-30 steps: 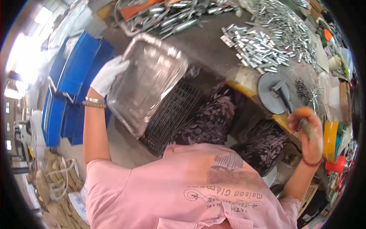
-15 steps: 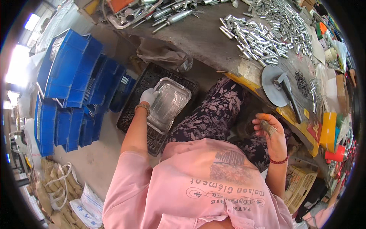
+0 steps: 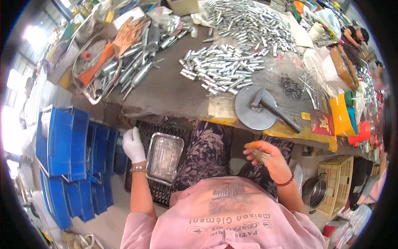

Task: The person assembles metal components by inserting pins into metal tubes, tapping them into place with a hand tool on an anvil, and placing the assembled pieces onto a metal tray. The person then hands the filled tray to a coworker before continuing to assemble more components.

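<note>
My left hand [image 3: 134, 146], in a white glove, hovers beside the left rim of a shallow foil tray [image 3: 165, 159]. Its fingers point away from me, slightly apart, and nothing shows in them. The tray appears bare inside and rests on a black plastic crate [image 3: 146, 129] left of my legs. Over my lap, my right hand [image 3: 271, 162] is loosely curled with fingers apart; an orange covering is on the index finger and a greyish one on the thumb. I see no object in it. Just beyond, a hammer [image 3: 278, 115] lies across a round metal plate [image 3: 248, 108] at the bench edge.
Shiny metal tubes [image 3: 226, 68] are heaped on the bench [image 3: 166, 91]. Air tools [image 3: 139, 68] and an orange glove [image 3: 127, 35] lie at far left. Stacked blue bins [image 3: 62, 143] stand left. Small dark pins [image 3: 289, 85] sit beyond the hammer; a cream crate [image 3: 338, 182] is right.
My left hand has let go of the tray's rim and moved to its left. My right hand stays raised over my lap. The view has shifted to show more of the bench.
</note>
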### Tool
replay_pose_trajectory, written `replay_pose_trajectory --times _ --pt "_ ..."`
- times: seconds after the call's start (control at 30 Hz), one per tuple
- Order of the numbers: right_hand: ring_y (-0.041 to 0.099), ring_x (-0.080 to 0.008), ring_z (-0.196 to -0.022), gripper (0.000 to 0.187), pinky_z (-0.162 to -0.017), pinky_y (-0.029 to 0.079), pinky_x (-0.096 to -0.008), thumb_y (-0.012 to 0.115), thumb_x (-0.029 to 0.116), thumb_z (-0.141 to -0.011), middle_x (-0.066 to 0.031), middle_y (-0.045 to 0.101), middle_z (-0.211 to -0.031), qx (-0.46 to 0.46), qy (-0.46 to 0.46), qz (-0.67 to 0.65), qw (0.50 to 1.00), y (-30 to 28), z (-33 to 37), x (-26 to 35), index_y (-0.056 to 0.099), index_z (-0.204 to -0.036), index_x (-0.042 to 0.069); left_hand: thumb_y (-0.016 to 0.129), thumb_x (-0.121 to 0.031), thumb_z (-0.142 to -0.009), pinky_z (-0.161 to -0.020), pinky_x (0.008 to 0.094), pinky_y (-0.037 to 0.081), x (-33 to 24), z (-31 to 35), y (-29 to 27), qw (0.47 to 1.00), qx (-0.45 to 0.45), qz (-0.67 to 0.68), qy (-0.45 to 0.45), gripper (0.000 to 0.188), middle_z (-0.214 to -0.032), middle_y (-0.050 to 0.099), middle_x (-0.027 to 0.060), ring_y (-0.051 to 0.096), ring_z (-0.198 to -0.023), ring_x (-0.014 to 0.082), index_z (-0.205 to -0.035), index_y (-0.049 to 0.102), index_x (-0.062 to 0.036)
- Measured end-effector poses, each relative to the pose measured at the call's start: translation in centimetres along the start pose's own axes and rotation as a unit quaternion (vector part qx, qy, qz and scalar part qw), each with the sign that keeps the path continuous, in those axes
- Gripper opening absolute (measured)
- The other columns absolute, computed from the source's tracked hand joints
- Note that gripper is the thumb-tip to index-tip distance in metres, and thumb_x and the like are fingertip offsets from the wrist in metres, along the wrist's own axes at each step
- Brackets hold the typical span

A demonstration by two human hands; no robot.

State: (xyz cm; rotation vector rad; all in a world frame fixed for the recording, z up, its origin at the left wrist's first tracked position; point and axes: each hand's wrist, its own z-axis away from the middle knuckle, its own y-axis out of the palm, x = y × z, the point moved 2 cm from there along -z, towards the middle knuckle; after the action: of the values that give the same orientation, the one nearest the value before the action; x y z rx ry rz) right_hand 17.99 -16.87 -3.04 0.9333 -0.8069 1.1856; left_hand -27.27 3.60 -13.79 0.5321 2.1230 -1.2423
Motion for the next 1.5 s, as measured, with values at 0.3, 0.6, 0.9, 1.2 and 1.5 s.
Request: replay_pose_trajectory --times 0.3,0.6,0.9,1.2,1.5 --pt "0.067 -0.0101 -0.107 0.031 -0.093 0.055 -0.0278 0.062 0.002 -0.105 -0.0057 0.075 -0.12 0.091 -0.024 0.032 0.995 1.8 -0.5 2.7 0.07 -0.134 0.002 0.077 -0.008 -0.089 -0.098 0.0416 0.054 -27.8 -2.0 3.5 0.869 0.222 0.109 0.429 0.015 -0.11 0.074 0.0121 0.069 -0.107 0.032 -0.104 0.077 -0.0067" --pt "0.071 -0.0132 -0.101 0.017 -0.091 0.056 -0.0298 0.073 0.005 -0.099 -0.0064 0.077 -0.107 -0.163 -0.239 0.219 0.932 -8.1 4.6 8.2 0.075 -0.116 0.001 0.079 -0.011 -0.086 -0.094 0.0433 0.051 -29.1 -2.8 6.4 0.834 0.299 0.013 0.464 0.016 -0.1 0.069 0.0112 0.065 -0.102 0.0335 -0.099 0.071 -0.0073" --pt "0.073 -0.0362 -0.101 0.015 -0.087 0.059 -0.0448 0.076 0.012 -0.087 -0.014 0.073 -0.105 -0.451 -0.226 0.597 0.624 -19.7 -4.7 11.2 0.076 -0.101 0.008 0.079 -0.008 -0.085 -0.093 0.044 0.049 -29.7 -0.8 6.0 0.878 0.23 0.028 0.42 0.015 -0.099 0.066 0.0116 0.061 -0.102 0.0335 -0.097 0.07 -0.0058" --pt "0.076 -0.0369 -0.091 0.012 -0.078 0.06 -0.0495 0.07 0.009 -0.087 -0.0122 0.074 -0.096 -0.39 -0.189 0.706 0.561 -18.7 -3.4 10.9 0.076 -0.098 0.011 0.08 -0.006 -0.085 -0.088 0.0428 0.05 -33.1 4.6 6.0 0.837 0.314 0.139 0.425 0.014 -0.094 0.068 0.0114 0.063 -0.094 0.033 -0.096 0.072 -0.005" --pt "0.07 -0.0284 -0.078 0.032 -0.07 0.057 -0.0368 0.08 -0.002 -0.077 -0.0098 0.07 -0.095 -0.326 -0.36 0.371 0.792 -6.0 -2.9 11.1 0.065 -0.104 0.005 0.082 -0.005 -0.086 -0.086 0.0374 0.053 -32.9 4.7 6.6 0.836 0.372 0.17 0.366 0.015 -0.095 0.071 0.011 0.066 -0.095 0.0276 -0.1 0.078 -0.0029"
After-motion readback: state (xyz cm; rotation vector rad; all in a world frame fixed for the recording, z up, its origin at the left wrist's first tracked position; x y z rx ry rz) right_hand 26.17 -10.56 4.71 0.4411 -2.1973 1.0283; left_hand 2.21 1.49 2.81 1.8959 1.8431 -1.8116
